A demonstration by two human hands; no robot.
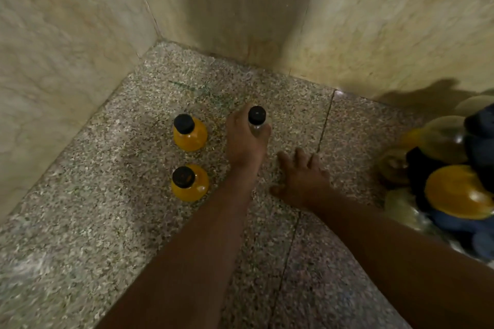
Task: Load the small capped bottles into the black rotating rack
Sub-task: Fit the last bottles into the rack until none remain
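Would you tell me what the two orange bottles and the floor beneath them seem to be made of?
Both orange bottles look like clear glossy plastic, perhaps glass: highlights glint on them. The floor looks like polished speckled stone, granite or terrazzo.

Speckled stone floor (107,222), in a wall corner. Upright on it: far orange bottle (190,133), near orange bottle (189,182), both black-capped, just apart. At right edge, black rack (418,171), blurred

You've got two orange bottles (190,139) (190,186), one clear bottle (257,121), one black rack (478,147); its bottles blur beyond counting
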